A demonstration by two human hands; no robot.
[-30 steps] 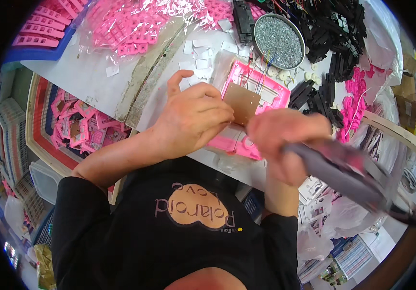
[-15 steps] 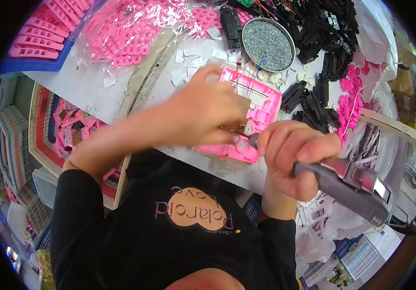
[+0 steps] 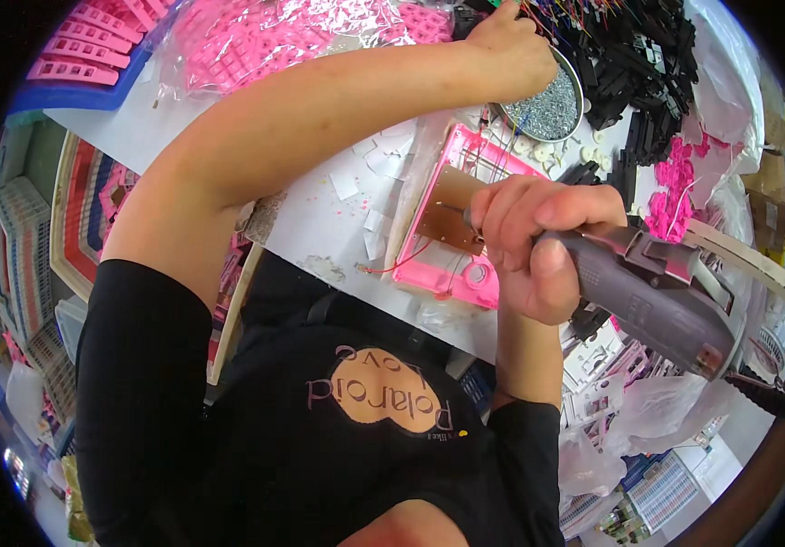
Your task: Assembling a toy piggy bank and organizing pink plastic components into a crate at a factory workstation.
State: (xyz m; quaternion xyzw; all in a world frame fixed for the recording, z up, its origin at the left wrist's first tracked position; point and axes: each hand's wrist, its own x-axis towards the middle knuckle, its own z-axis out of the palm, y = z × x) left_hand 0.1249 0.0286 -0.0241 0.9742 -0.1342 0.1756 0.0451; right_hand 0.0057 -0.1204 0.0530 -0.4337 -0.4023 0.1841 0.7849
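Note:
My right hand [image 3: 547, 232] is wrapped around a grey electric screwdriver [image 3: 652, 296]. Its thin bit points left over a brown circuit board [image 3: 451, 187]; whether the tip touches is too fine to tell. The board lies in a pink plastic casing [image 3: 442, 281] with thin wires at its far end and a red wire looping out at the near left. My left arm stretches across the table, and my left hand [image 3: 515, 59] is over the edge of a round metal bowl of small screws [image 3: 547, 109]. One finger reaches toward a green piece by coloured wires; the other fingers are mostly hidden.
A clear bag of pink parts [image 3: 256, 46] lies behind my left arm. Black plastic parts [image 3: 634, 73] are heaped at the far right, near pink pieces [image 3: 670, 187]. White paper scraps [image 3: 344, 187] and white discs [image 3: 538, 152] surround the casing. A blue tray [image 3: 128, 87] holds pink parts.
My left hand has left the casing and moved to the far side, above the bowl. The brown board now lies flat in the casing, with the screwdriver bit over it.

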